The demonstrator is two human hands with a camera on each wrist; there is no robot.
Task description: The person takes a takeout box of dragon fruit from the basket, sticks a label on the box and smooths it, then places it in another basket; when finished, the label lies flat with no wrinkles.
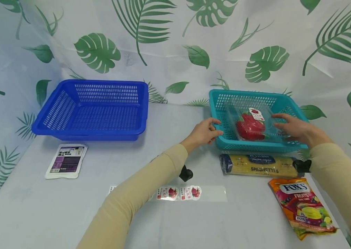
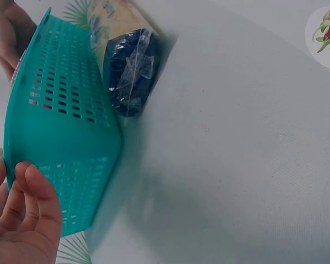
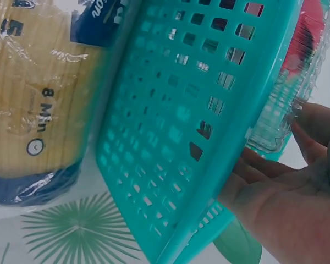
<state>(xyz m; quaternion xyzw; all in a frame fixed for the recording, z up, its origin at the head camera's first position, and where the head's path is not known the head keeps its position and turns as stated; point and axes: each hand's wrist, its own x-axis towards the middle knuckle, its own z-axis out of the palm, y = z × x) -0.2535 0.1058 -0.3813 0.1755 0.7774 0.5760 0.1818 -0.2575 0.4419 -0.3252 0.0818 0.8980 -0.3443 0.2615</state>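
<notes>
A clear plastic box (image 1: 231, 110) with a red fruit (image 1: 250, 127) inside and a white fruit sticker (image 1: 256, 114) on its lid lies in the teal basket (image 1: 256, 146). My left hand (image 1: 202, 133) is at the basket's left rim, with thumb and fingers on either side of the rim in the left wrist view. At the box's right end, my right hand (image 1: 298, 128) reaches over the rim with fingers spread and fingertips against the clear plastic (image 3: 269, 129). Part of the right fingers is hidden behind the basket wall.
Spaghetti (image 1: 262, 166) lies along the basket's front, with a Fox's candy bag (image 1: 306, 207) nearer me. A blue basket (image 1: 91, 135) stands at the left, a white and purple packet (image 1: 66, 160) before it. A sticker strip (image 1: 212, 193) lies mid-table, partly under my left sleeve.
</notes>
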